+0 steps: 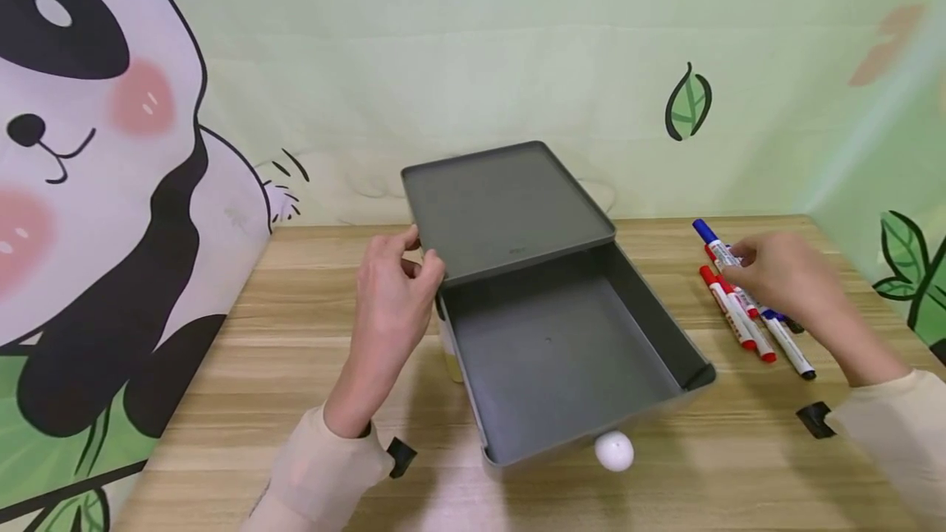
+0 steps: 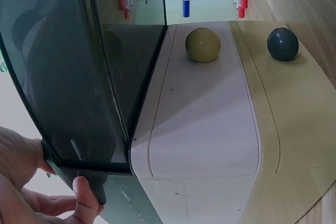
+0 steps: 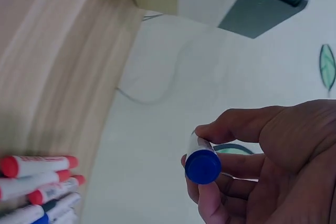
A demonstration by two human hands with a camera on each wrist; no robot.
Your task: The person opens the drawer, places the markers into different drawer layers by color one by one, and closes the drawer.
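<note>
Desk (image 1: pixel 273 335): wood-grain surface below both hands, carrying all items listed.

Drawer cabinet (image 1: pixel 510 204): on the desk between the hands, just beside the left hand (image 1: pixel 392 294). Three tiers: grey uppermost, white and yellow below. Judged stiff and fairly light, so liable to shift under a hard push. The left thumb and a finger grip the side edge of its top, a sound place to steady it.

Open drawer (image 1: pixel 562 351): extends from the grey tier to the right of the left hand, toward the person. Walls appear rigid and smooth. White knob (image 1: pixel 614 451) at its front edge is judged the best hold for sliding.

Loose markers (image 1: pixel 727 309): heaped beneath and just beside the right hand (image 1: pixel 787 273); caps red, blue and black. Round barrels, likely to roll; best lifted singly.

Blue-capped marker (image 3: pixel 202 167): pinched between the right thumb and fingers, cap pointing away from the person. Judged light, hard, slightly slick and not fragile; mid-barrel is the recommended hold. The hands stand well apart.
</note>
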